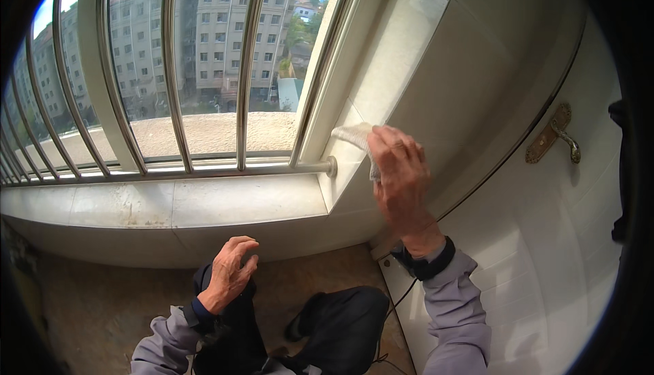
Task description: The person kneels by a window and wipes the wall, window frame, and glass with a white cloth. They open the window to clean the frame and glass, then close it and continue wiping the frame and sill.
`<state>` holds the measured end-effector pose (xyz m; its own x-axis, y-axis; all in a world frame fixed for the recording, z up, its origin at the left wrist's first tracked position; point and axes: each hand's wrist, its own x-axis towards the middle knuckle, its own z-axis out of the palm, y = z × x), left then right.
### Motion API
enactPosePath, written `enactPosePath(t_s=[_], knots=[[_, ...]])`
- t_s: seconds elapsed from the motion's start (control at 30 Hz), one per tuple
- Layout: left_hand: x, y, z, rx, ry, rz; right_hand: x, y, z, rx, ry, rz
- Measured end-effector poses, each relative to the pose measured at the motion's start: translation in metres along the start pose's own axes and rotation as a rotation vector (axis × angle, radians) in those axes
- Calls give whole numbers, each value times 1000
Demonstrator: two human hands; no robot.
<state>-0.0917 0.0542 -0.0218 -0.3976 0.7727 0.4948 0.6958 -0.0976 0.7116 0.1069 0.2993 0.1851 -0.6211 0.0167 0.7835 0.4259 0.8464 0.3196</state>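
My right hand (401, 178) presses a light grey cloth (356, 136) against the tiled side wall of the window recess (391, 63). Part of the cloth is hidden under my fingers, and its free edge reaches toward the window frame. Over my knee hovers my left hand (232, 273), fingers curled loosely apart, holding nothing. Between the hands and the window runs a white tiled sill (245, 196). Brownish stains (134, 214) mark its left part.
Metal window bars (245, 68) rise from a horizontal rail (219, 172) that ends in a round wall flange (332, 166). On the right is a white door (531, 252) with an ornate handle (566, 142). A black cable (403, 296) hangs beside my right knee, above the brown floor (102, 303).
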Motion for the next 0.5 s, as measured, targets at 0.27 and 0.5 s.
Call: enactPosePath(t_s=[0.27,0.5], knots=[[-13,-46,3,48,-93,-67,35,23,120,-514,-372,-225],[-12,-54,-6,-10,-174,-134,26,-4,132,-205,-798,-184]])
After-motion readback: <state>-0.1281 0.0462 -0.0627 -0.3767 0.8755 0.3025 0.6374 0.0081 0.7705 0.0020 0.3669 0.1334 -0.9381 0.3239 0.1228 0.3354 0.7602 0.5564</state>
